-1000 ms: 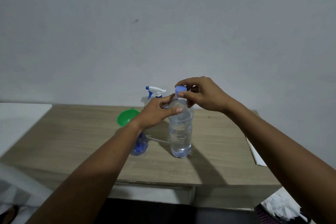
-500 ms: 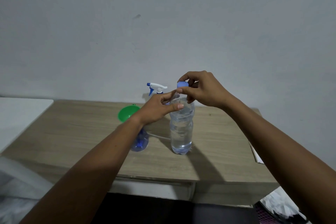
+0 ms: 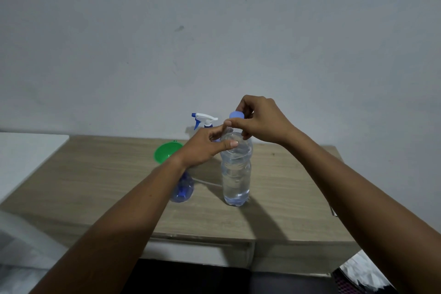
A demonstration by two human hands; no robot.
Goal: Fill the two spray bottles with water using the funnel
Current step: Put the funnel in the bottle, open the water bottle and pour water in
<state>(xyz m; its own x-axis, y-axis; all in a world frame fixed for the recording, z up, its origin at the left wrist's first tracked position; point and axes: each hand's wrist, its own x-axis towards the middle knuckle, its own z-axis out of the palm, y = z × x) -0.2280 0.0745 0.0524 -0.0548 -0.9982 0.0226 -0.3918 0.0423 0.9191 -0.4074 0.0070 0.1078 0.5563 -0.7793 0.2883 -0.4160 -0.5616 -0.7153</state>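
The right hand [image 3: 260,122], pinching the cap [image 3: 236,115], has twisted it seemingly loose from the water bottle [image 3: 236,174] that the left hand [image 3: 205,148] grips; pouring nears.

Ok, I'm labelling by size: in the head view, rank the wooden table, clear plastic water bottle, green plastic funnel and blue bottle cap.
Largest first:
wooden table
clear plastic water bottle
green plastic funnel (partly hidden)
blue bottle cap

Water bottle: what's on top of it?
A blue cap, pinched by the right hand. That hand covers the neck, so whether it's unscrewed can't be seen.
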